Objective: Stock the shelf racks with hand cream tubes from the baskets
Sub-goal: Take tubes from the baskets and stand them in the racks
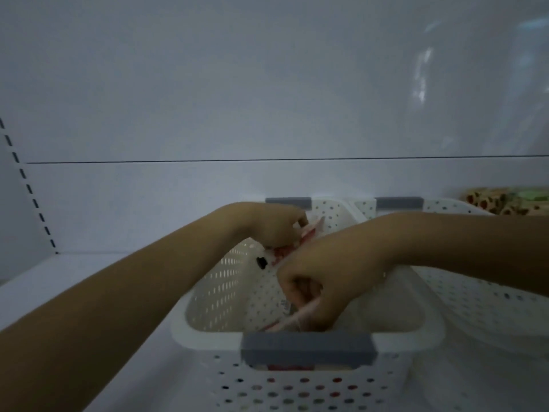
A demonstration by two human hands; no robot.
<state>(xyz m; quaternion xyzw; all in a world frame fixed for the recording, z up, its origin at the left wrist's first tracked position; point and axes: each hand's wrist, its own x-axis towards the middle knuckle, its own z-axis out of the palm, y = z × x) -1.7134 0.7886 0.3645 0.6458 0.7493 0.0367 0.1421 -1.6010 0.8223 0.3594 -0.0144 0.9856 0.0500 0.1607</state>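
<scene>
Your white perforated basket (pixel 208 337) sits right in front of you, red showing through its front holes, with a second basket (pixel 481 295) just beside it on the right. Your left hand (pixel 276 226) pinches a red-and-white tube (pixel 310 232) over the far end. Your right hand (pixel 323 275) curls round a pale tube (pixel 297 318) inside the near end. Both baskets stand on the white shelf (pixel 74 281), with a pale back panel (pixel 237 84) behind and patterned packs (pixel 502 200) at far right.

Blurred yellow, red-spotted packaging (pixel 487 200) at the far right edge
</scene>
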